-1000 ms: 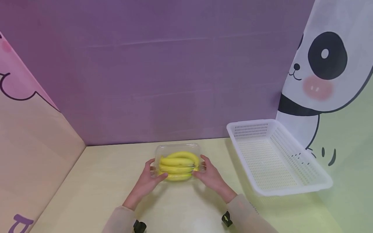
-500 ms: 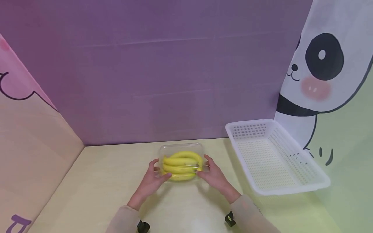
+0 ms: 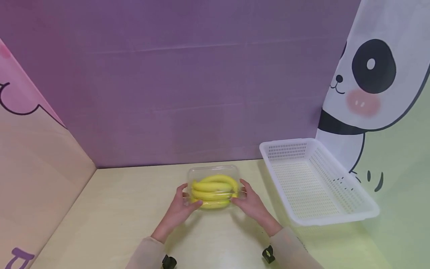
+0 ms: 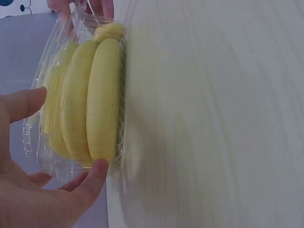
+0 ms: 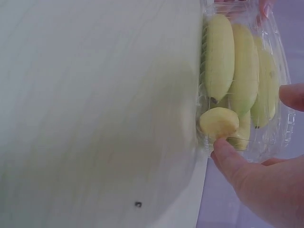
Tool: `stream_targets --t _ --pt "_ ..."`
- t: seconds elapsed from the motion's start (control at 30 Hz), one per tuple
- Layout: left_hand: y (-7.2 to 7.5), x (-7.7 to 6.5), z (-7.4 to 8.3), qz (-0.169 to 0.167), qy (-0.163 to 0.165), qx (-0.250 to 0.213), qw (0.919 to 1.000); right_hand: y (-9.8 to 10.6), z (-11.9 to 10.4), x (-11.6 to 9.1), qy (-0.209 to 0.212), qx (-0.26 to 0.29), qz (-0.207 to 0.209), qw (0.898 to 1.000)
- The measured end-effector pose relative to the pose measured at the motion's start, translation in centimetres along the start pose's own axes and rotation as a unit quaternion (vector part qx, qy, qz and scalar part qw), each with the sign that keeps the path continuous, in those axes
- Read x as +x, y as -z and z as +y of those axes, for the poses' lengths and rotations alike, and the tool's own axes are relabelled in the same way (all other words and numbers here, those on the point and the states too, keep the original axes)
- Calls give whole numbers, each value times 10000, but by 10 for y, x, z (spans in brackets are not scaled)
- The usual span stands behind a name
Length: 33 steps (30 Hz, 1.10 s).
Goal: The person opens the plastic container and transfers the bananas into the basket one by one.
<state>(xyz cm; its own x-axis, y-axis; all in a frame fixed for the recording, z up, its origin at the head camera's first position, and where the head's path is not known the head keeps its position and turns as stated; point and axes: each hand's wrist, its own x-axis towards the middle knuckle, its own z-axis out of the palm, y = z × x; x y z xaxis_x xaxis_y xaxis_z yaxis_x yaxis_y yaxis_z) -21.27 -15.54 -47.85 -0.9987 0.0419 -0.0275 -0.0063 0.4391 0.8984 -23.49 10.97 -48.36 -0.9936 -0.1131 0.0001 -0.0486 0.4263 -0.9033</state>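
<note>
A clear plastic clamshell box with several yellow bananas in it is between my hands, at the middle of the table in the head view. My left hand grips its left side, the thumb near the front corner. On the opposite side my right hand holds it in the same way. The left wrist view shows the left fingers curled at the box's end wall, the bananas lying lengthwise. In the right wrist view a finger presses the lower edge. Whether the box touches the table cannot be told.
A white perforated basket stands to the right of the box, against the right panel with a panda drawing. A purple panel closes off the back of the pale wooden table. A beige and pink panel stands at the left.
Both hands and the banana box between them have shifted a little to the right, towards the basket. The grip on the box looks the same. The head view has turned slightly.
</note>
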Motion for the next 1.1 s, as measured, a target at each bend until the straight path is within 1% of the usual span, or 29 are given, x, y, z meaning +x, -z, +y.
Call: stream_targets --t 0.43,0.67,0.9,1.1 --pt "-10 1 2 88 -177 -62 9998 6 3 -5 -24 -114 67 9999" --pt "-17 0 3 47 -144 -55 9999 11 3 -9 6 -171 134 9998" --pt "-19 -4 9 30 -197 14 9998 14 4 -13 -29 -198 135 9997" --pt "-20 -8 9 -15 -170 63 9998 16 5 -16 -42 -151 69 9999"
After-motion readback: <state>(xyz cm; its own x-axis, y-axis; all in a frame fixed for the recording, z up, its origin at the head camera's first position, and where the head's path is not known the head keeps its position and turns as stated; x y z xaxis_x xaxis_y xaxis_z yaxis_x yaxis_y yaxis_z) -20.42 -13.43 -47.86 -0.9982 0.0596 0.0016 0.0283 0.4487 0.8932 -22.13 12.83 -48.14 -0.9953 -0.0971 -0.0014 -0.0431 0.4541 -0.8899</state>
